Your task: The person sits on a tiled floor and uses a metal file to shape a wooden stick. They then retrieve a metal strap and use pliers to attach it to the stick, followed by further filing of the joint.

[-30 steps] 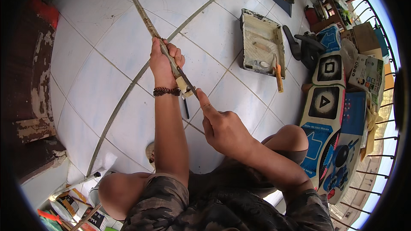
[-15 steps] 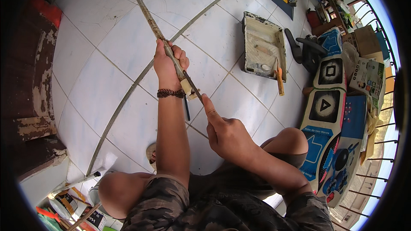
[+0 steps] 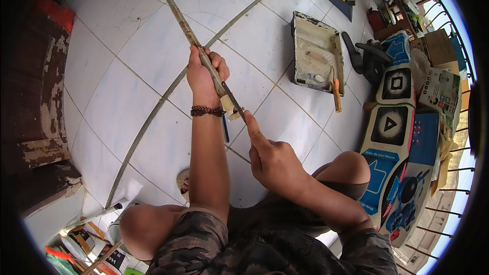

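My left hand is wrapped round a long, stained, off-white pole, which slants away toward the far left. The pole's near end is a cream-coloured piece with a rough, broken-looking tip. My right hand is closed on a tool with a narrow dark blade, probably a knife; its handle is hidden in my palm. The index finger lies stretched along the blade's back. The blade rests along the side of the pole's near end, just below my left hand. A thin dark rod shows behind my left wrist.
A paint-crusted roller tray lies on the tiled floor at right, an orange-handled tool leaning on its rim. Boxes line the right side. A dustpan stands far right, a worn brown door left, paint containers lower left.
The view has shifted slightly, so everything sits a little further right. Both hands keep their grips, and the blade stays against the pole's near end.
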Motion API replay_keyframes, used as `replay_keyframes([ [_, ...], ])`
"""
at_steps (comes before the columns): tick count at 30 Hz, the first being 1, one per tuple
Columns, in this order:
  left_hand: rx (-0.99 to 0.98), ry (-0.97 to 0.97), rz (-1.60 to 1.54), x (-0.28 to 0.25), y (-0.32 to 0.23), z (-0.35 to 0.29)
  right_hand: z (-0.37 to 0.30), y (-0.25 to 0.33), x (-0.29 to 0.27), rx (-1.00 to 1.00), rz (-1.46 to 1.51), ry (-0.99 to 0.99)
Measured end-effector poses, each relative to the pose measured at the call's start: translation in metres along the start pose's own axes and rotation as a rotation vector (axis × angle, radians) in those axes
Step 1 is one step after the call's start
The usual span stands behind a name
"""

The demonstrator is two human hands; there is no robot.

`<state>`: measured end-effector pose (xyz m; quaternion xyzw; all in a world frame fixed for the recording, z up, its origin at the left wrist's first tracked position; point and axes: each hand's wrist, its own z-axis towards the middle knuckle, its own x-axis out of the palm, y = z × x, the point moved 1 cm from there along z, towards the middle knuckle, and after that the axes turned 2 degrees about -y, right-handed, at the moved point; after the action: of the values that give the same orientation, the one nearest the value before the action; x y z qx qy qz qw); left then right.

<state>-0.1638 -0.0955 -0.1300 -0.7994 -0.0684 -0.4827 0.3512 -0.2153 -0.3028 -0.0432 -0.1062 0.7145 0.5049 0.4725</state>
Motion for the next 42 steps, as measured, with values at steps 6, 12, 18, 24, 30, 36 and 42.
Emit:
replay_keyframes([
  [6, -0.032, -0.046, 0.023, -0.011, -0.001, 0.002, 0.021, 0.005, 0.002, 0.009, 0.012, -0.003],
  [12, -0.042, -0.047, 0.012, -0.018, 0.004, 0.002, 0.018, -0.006, 0.017, -0.043, 0.038, -0.064],
  [18, 0.001, -0.06, 0.077, -0.017, 0.004, 0.004, 0.016, -0.005, 0.019, 0.009, -0.011, -0.04],
  [24, -0.028, -0.061, 0.037, -0.016, 0.006, 0.009, 0.016, -0.007, 0.009, 0.028, 0.068, 0.009],
  [30, 0.002, -0.046, 0.061, -0.023, 0.005, 0.009, 0.002, -0.009, 0.009, 0.015, 0.093, 0.02],
  [36, -0.023, -0.065, 0.039, -0.025, 0.004, 0.001, 0.001, -0.004, 0.018, 0.036, 0.027, 0.035],
  [42, -0.047, -0.057, 0.005, -0.024, 0.012, 0.0, 0.021, -0.011, 0.027, 0.004, 0.02, -0.067],
])
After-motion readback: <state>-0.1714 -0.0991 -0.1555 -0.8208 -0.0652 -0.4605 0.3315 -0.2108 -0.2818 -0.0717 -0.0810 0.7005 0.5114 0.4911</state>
